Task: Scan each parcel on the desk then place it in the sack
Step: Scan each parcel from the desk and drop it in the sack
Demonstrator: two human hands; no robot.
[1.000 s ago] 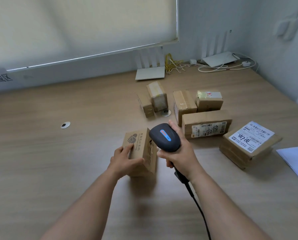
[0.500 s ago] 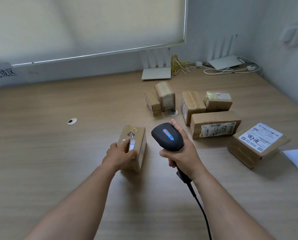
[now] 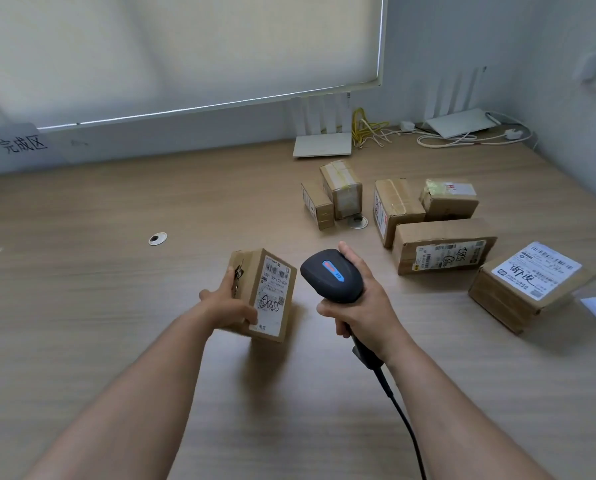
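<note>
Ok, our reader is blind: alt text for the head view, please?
A person's left hand grips a small labelled parcel on a wooden desk, while the right hand holds a corded barcode scanner beside it. Six more parcels lie further right.

Matt cardboard parcel point(image 3: 267, 296), matt plastic scanner point(image 3: 331, 275), wood-grain desk point(image 3: 82, 306).

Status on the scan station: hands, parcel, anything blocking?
Left hand grips small brown cardboard parcel, white label facing up. Right hand grips black handheld scanner, beside the label. Six more cardboard parcels wait behind. No sack in view.
</note>
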